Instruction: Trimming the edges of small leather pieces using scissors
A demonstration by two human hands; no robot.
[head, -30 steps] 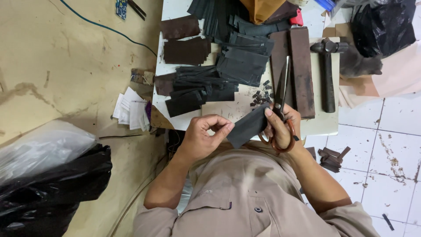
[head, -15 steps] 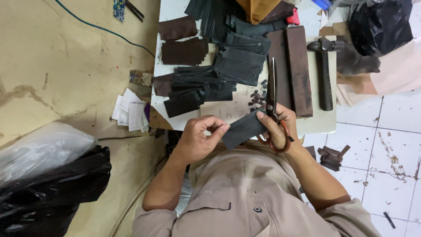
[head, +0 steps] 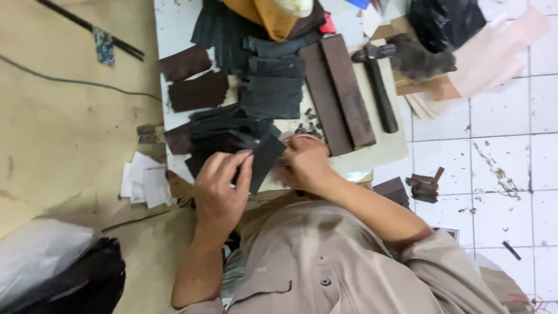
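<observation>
Left hand [head: 220, 187] pinching dark leather piece [head: 266, 158]; right hand [head: 304, 163] grip hidden, unclear.

Black leather piece [head: 266, 160] in hands; more black pieces [head: 273, 96] and dark brown pieces [head: 197, 90] on white, paint-flecked table [head: 174, 23]. Two long brown blocks [head: 340, 93], black hammer [head: 378, 87]. Beige shirt [head: 325, 261]. White tile floor [head: 500, 168] w/ dark stains; tan sheet [head: 64, 128] at one side.
</observation>
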